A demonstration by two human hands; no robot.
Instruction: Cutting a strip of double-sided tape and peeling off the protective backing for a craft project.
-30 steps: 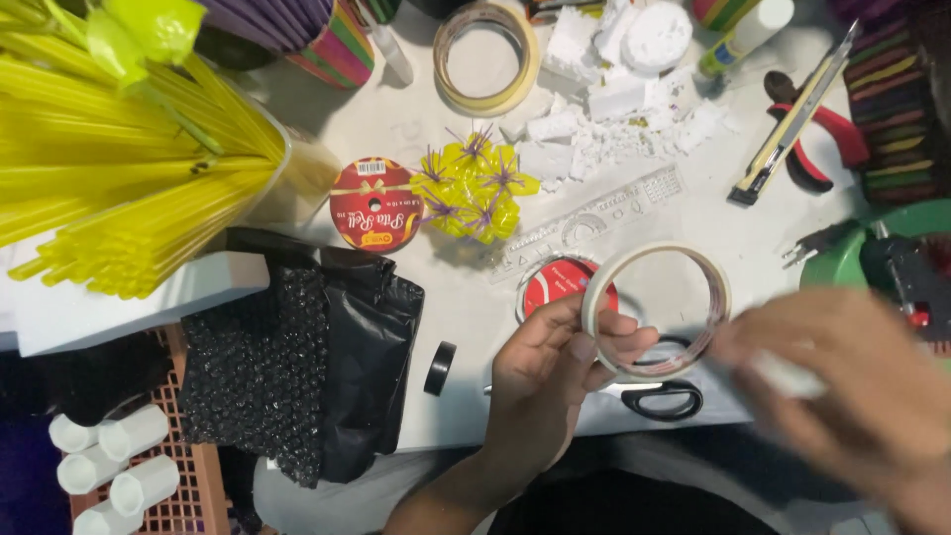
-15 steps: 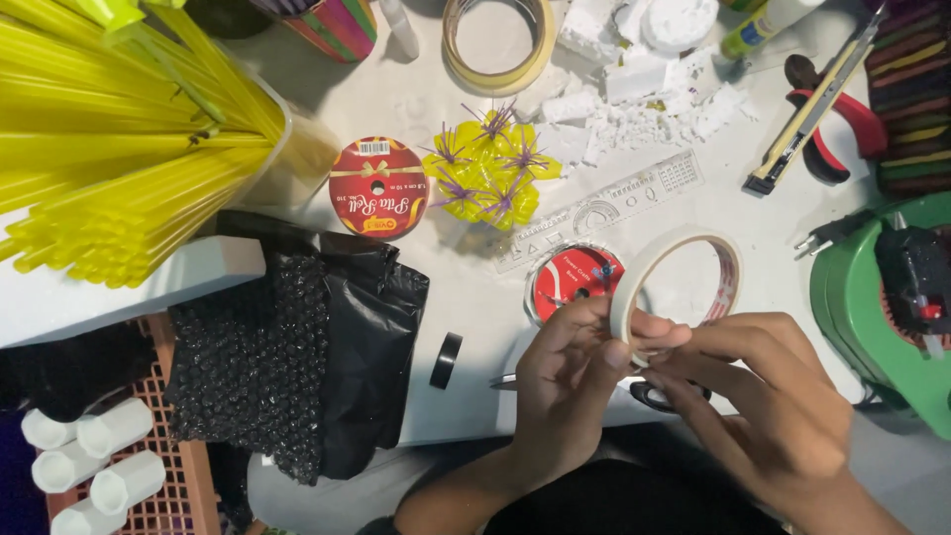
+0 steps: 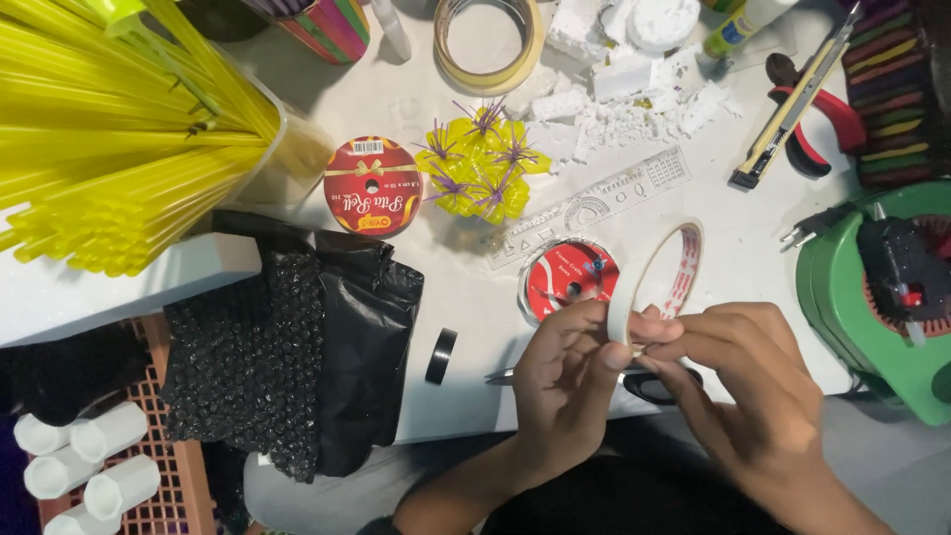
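A roll of pale masking tape (image 3: pixel 656 282) was held upright on its edge between both hands, just above the near edge of the counter (image 3: pixel 446 297). The left hand (image 3: pixel 565 381) was pinched on the roll's lower rim, thumb and forefinger pressed together on it. The right hand (image 3: pixel 758 391) was laid against the same spot from the other side, its fingers drawn together at the tape's edge; whether a loose end was gripped there could not be told, as the fingertips overlapped.

Beneath the hands a pair of scissors (image 3: pixel 654 381) was seen lying on the counter, partly hidden. Just behind the roll lay a round red-lidded tin (image 3: pixel 570 282) and a clear ruler (image 3: pixel 604 203). A small black ring (image 3: pixel 441 355) lay to the left of the left hand, beside a black bag (image 3: pixel 347 337). Farther off were a red ribbon spool (image 3: pixel 372 186), yellow and purple straw flowers (image 3: pixel 480 168), a sheaf of yellow straws (image 3: pixel 109 129), a second tape roll (image 3: pixel 489 45), white foam scraps (image 3: pixel 634 69), a utility knife (image 3: pixel 788 109) and a green device (image 3: pixel 862 297).

The counter was white and crowded, seen from above.

The held roll was thin and cream-coloured, with a red-printed inner core.
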